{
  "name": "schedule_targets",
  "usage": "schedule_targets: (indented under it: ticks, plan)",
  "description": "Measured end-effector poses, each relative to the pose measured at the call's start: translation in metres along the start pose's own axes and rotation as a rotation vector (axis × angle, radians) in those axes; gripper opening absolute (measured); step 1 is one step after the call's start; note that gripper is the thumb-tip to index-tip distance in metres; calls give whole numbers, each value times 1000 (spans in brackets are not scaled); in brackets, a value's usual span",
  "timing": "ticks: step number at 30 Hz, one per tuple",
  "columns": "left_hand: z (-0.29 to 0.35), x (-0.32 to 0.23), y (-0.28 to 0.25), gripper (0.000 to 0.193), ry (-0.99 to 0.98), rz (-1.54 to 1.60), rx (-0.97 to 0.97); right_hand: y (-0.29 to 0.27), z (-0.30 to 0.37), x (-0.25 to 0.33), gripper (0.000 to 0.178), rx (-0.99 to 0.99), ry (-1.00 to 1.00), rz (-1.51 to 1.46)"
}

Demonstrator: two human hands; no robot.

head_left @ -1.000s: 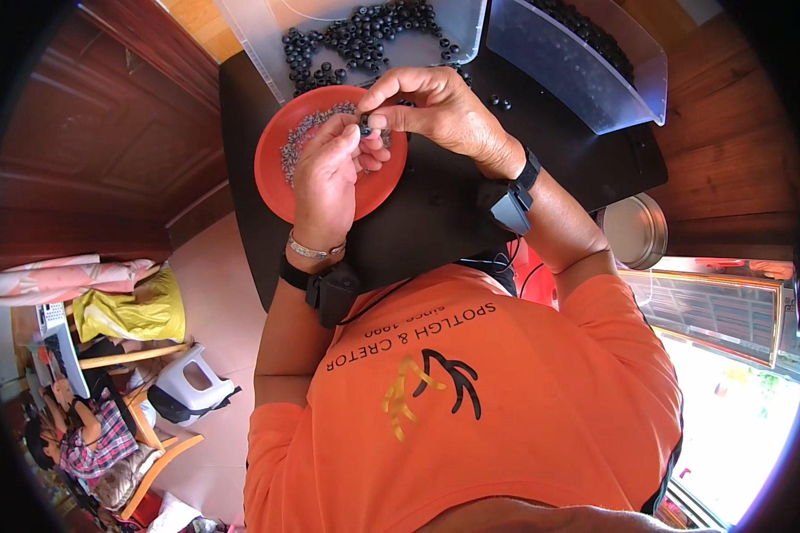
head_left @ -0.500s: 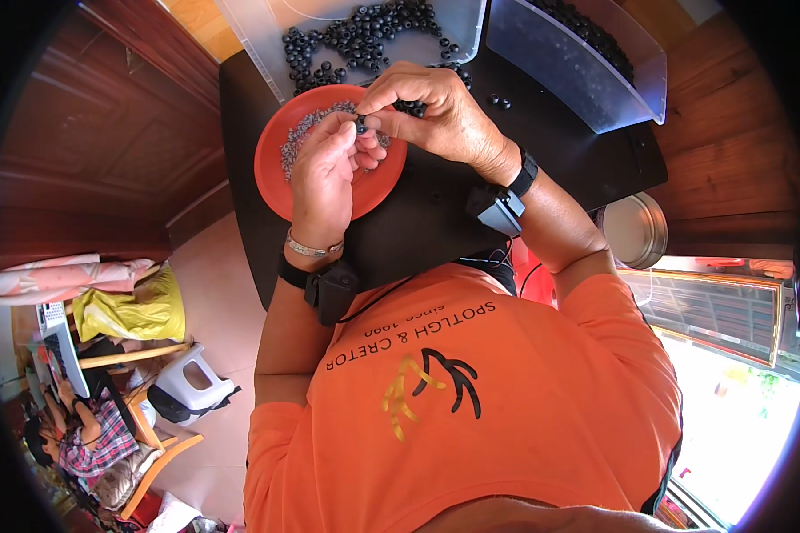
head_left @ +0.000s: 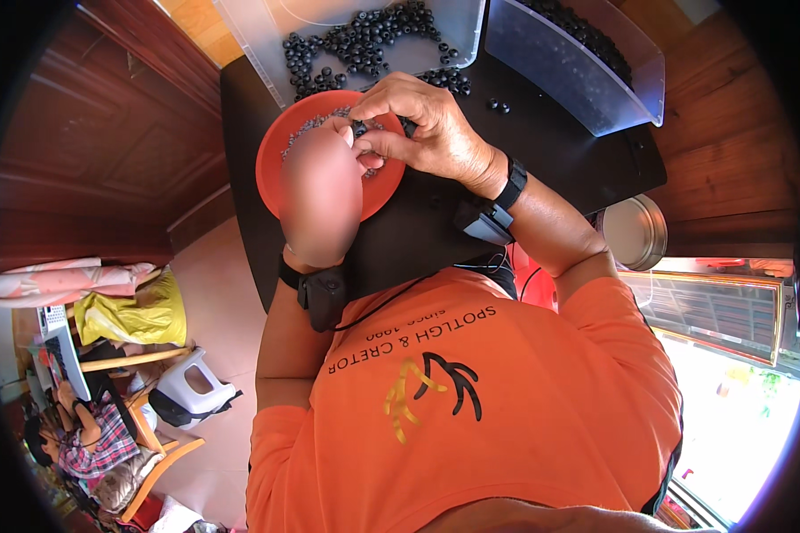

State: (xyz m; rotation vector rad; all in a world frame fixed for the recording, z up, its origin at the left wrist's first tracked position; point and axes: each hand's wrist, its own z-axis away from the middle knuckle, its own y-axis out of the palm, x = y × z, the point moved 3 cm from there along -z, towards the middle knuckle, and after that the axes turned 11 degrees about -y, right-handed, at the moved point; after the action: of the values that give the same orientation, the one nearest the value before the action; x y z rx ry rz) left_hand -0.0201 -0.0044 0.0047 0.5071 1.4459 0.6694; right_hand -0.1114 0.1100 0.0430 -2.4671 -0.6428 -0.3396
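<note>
**Bare Fingertips Meet on a Black Bead [head_left: 360, 129] Above an Orange Bowl [head_left: 272, 160]**

A small, rounded bead, dark and glossy with a pale highlight on its face, sits between two sets of fingertips over the bowl, whose floor is strewn with tiny grey pieces [head_left: 329, 115]. The right hand [head_left: 422, 124] pinches it with thumb and bent forefinger, back of the hand up, wrist angled in from the right. Something dark also shows beneath its curled fingers; whether that is held cannot be told. The left hand [head_left: 322, 191] rises from below, its fingertips gripping the bead from the near side, though a blur covers most of the palm and back. Both elbows are bent, and black straps [head_left: 513, 184] ring the wrists. Beyond the bowl, similar black beads [head_left: 373, 35] fill part of a clear plastic bin [head_left: 267, 53]; two more [head_left: 499, 106] lie loose on the dark table [head_left: 418, 222].
</note>
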Motion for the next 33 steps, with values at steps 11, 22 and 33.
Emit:
schedule_targets:
  ticks: [11, 22, 33]
  plan:
    - [-2, 3, -1, 17, 43, -11, 44, 4, -2, 5, 32, 19, -67, 192]
    - [-3, 8, -4, 19, 18, 73, 38, 13, 1, 13, 26, 53, -118, 329]
    - [-1, -2, -16, 22, 67, -14, -149, -71, -33, 34, 16, -193, -102, 743]
